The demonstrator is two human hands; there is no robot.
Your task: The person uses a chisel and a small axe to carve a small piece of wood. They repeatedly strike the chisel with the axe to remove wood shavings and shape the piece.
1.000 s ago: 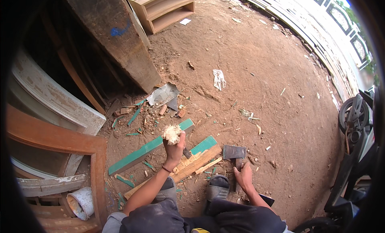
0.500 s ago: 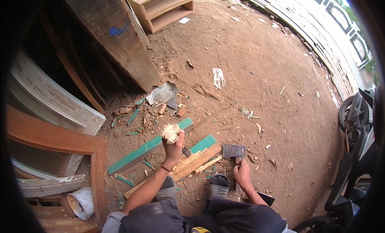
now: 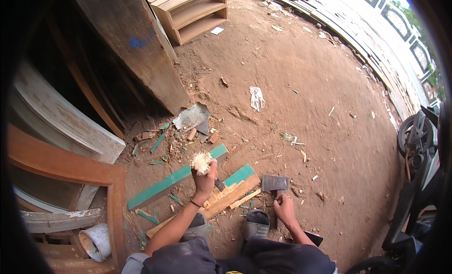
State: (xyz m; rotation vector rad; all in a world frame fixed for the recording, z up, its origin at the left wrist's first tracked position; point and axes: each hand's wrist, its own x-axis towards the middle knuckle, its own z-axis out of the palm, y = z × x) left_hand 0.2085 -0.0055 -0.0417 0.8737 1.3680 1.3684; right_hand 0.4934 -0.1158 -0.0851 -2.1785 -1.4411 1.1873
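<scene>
My left hand (image 3: 204,182) is closed round a chisel whose pale handle end (image 3: 201,163) is frayed into a brush of fibres. Its dark blade (image 3: 219,184) rests against a wooden beam (image 3: 230,195), green-painted at the far end and chipped to bare wood nearer me. To the right, my right hand (image 3: 284,209) grips the handle of a hatchet, its flat dark head (image 3: 275,183) turned away from me, low over the ground. A loose split strip (image 3: 245,198) lies along the beam's right side. Beyond my left hand lies a second green-painted beam (image 3: 162,185).
Green-painted chips and a bent grey sheet (image 3: 192,115) litter the dirt ahead. Wooden frames (image 3: 116,212) and a paint-stained white bucket (image 3: 95,242) stand at left. A wooden shelf (image 3: 200,16) is at the back, a motorcycle (image 3: 414,179) at right. My sandalled feet flank the beam's near part.
The whole view has shifted slightly, with the ground appearing a little lower. Both hands keep their grips, and the chisel, hatchet and beam stay almost in place.
</scene>
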